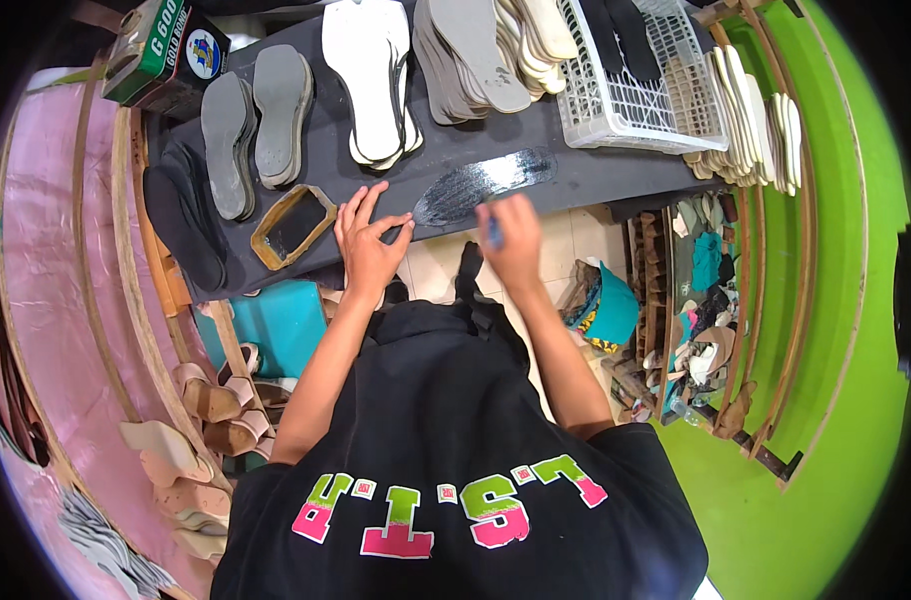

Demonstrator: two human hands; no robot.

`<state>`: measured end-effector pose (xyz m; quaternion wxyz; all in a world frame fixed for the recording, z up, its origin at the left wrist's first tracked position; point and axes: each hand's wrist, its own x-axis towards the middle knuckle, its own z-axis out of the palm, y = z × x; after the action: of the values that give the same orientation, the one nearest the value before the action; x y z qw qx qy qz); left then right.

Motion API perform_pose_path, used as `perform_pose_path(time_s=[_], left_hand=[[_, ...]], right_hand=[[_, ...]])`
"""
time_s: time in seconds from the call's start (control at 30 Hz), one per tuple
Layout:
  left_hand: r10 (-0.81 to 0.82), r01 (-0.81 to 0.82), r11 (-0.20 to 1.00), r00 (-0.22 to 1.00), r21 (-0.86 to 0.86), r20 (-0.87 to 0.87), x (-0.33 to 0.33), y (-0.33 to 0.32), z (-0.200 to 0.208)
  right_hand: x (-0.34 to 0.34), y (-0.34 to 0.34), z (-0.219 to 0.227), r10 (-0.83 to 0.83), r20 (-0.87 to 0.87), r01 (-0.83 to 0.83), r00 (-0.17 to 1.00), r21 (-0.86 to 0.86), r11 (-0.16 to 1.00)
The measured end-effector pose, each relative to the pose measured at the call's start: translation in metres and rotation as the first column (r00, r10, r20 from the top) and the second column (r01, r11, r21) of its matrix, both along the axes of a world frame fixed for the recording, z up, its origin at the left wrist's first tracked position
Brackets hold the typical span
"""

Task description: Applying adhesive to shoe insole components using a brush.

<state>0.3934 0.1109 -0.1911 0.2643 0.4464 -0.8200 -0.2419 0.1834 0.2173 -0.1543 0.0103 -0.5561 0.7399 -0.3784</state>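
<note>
A black insole-shaped piece [491, 185] with a wet, glossy coat lies flat near the front edge of the dark table. My left hand [371, 245] rests at its left end, thumb and forefinger pinched together at the tip and the other fingers stretched out. My right hand [514, 240], smeared by motion, is closed around a small blue-handled tool [496, 234] at the piece's near edge. The tool's working end is hidden. To the left of my left hand is a cut-open yellowish container [260, 243] with a dark inside.
Grey soles [231, 140], white soles [366, 80] and more grey soles [466, 60] stand stacked along the table [386, 180]. A white plastic basket [586, 110] holds black pieces at the right. A green metal can [166, 55] sits far left; black soles [186, 220] lie below it.
</note>
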Motion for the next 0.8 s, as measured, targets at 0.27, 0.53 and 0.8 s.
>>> perform_pose_path(time_s=[0.27, 0.53, 0.8], left_hand=[[-0.18, 0.18, 0.984, 0.984, 0.005, 0.016, 0.019, -0.007, 0.002], [-0.246, 0.247, 0.969, 0.969, -0.028, 0.018, 0.024, -0.01, 0.001], [-0.218, 0.217, 0.976, 0.976, -0.015, -0.03, 0.024, -0.009, -0.004]], right_hand=[[0.057, -0.009, -0.002, -0.091, 0.388, 0.09, 0.917, 0.021, 0.996], [0.065, -0.034, -0.006, -0.001, 0.109, 0.009, 0.994, -0.073, 0.997], [0.057, -0.04, 0.006, -0.048, 0.013, 0.047, 0.999, 0.037, 0.998]])
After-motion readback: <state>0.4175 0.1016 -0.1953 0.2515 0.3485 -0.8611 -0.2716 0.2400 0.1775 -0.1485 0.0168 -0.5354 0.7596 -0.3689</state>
